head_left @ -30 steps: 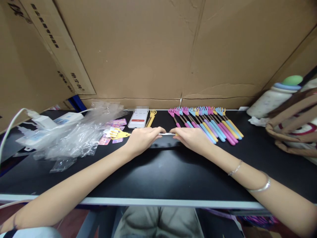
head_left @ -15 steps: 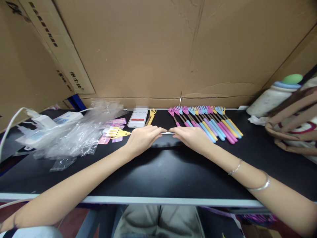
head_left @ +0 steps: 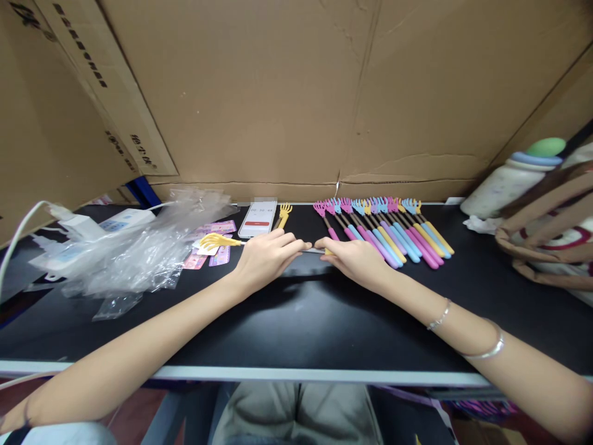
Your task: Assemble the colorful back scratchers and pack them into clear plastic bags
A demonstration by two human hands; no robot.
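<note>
A yellow back scratcher [head_left: 221, 241] lies crosswise in both hands, its claw end sticking out to the left and its metal rod showing between the hands. My left hand [head_left: 269, 254] is closed around the rod near the claw. My right hand [head_left: 354, 256] is closed on the other end, where a bit of yellow handle shows at the fingertips. Most of the handle is hidden by that hand. Several back scratchers [head_left: 407, 232] in pink, blue, yellow and purple lie in a slanted row just beyond my right hand. Another yellow back scratcher [head_left: 284, 213] lies behind my left hand.
A phone [head_left: 257, 219] with a timer stands behind my left hand. Pink cards [head_left: 219, 254] and clear plastic bags [head_left: 139, 253] lie to the left, beside a power strip [head_left: 127, 218]. At right are a bottle [head_left: 512, 185] and a brown bag [head_left: 546, 247]. Cardboard [head_left: 278, 93] walls the back.
The held back scratcher's claw has turned from facing flat to more edge-on. A little yellow handle now shows at my right fingertips. Both hands have hardly moved.
</note>
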